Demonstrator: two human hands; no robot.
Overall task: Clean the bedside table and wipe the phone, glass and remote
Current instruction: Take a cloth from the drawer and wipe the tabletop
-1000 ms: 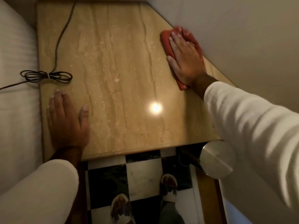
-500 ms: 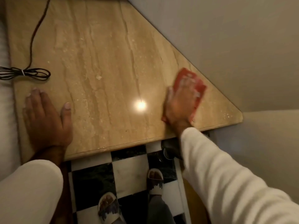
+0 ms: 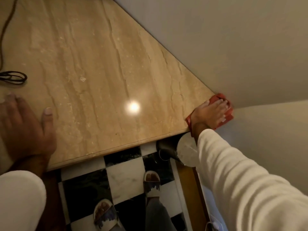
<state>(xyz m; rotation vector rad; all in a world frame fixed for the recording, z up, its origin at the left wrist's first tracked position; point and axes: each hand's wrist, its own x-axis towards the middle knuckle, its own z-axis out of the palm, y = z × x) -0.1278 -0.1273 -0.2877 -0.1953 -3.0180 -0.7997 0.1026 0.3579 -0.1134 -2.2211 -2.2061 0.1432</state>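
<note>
The bedside table (image 3: pixel 93 67) has a beige marble top that narrows to a corner at the right, against the wall. My right hand (image 3: pixel 210 114) presses a red cloth (image 3: pixel 227 116) flat on that right corner, fingers spread over it. My left hand (image 3: pixel 25 127) lies flat, palm down, on the table's front left part, holding nothing. No phone, glass or remote shows in this view.
A black cable (image 3: pixel 11 77) with a bundled loop lies at the table's left edge. A round metal object (image 3: pixel 185 150) sits below the front right corner. Below is a black-and-white checkered floor (image 3: pixel 125 179) with my sandalled feet (image 3: pixel 151 182). The wall (image 3: pixel 233 39) borders the table's slanted right side.
My right hand slid the red cloth along the slanted wall side from the back toward the front right corner. The view shifted right. My left hand stayed flat in place.
</note>
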